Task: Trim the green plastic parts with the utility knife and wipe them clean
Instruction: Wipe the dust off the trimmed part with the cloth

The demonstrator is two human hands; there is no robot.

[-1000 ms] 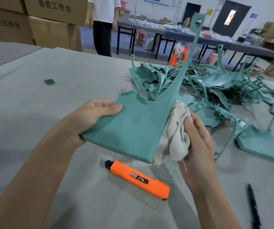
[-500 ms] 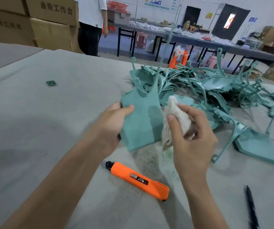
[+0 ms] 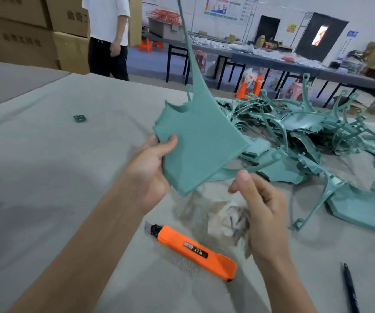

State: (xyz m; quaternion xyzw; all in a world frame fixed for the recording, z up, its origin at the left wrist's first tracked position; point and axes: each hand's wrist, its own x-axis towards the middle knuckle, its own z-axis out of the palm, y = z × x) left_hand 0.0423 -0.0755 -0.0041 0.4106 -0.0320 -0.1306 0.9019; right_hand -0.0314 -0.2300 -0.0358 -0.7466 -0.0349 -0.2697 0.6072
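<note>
The cloth (image 3: 229, 219) is out of the right hand (image 3: 263, 213) now, where half a second ago it was pressed against the plastic, and it is showing as a blurred pale heap on the table (image 3: 46, 154) just under that hand. The green part (image 3: 200, 145) is sitting higher and is turned flatter to the camera than before. The left hand (image 3: 148, 170) is holding it up off the table, its grip closed on the part's left edge with the thumb lying across the front face and the fingers hidden behind it. The part's long thin arm is rising past the top of the picture. The right hand is hovering just below the part's lower corner, its grip loose and holding nothing, thumb up and fingers lightly curled. The orange utility knife (image 3: 193, 249) is lying on the table between the two forearms, blade end pointing left. The pile of green parts (image 3: 295, 129) is sprawling across the table to the right, and a black pen (image 3: 350, 290) is lying near the lower right corner. A small green piece (image 3: 79, 118) is sitting alone far left. Beyond the table a person (image 3: 108, 30) is standing beside stacked cardboard boxes (image 3: 23, 37).
</note>
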